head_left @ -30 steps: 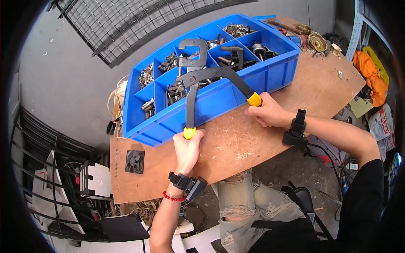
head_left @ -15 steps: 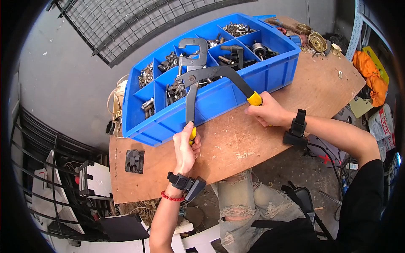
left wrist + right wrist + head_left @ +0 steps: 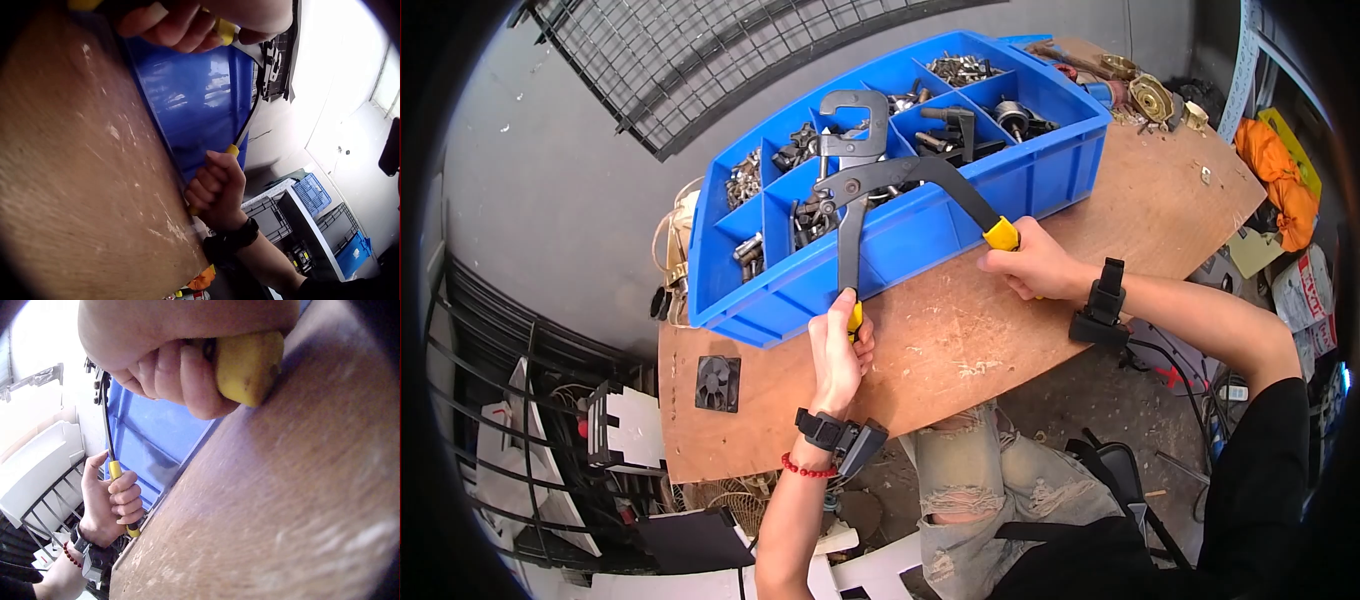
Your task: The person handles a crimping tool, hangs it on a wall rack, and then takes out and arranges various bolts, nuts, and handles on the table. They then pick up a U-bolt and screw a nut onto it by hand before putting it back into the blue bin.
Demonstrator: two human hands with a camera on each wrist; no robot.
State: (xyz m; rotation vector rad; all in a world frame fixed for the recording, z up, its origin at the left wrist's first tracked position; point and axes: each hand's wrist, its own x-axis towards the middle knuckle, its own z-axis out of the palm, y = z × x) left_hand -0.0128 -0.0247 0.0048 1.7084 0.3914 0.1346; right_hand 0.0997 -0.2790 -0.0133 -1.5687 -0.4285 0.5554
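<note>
Fingers of the left hand: curled round a yellow grip of the clamp, thumb laid up along it.
Fingers of the right hand: closed in a fist round the other yellow grip.
Black clamp: held up by both grips, handles spread wide apart, its C-shaped head showing against the compartments; whether it touches the bin, I cannot tell.
Blue bin: on the desk, divided into compartments of bolts and other dark metal parts.
Square black fan: on the desk, near the bin's left corner.
Far right of desk: a round brass-coloured part among loose pieces.
Wrists: black straps on both, red beads beside the left one.
Behind the bin: wire mesh panel by a grey wall.
</note>
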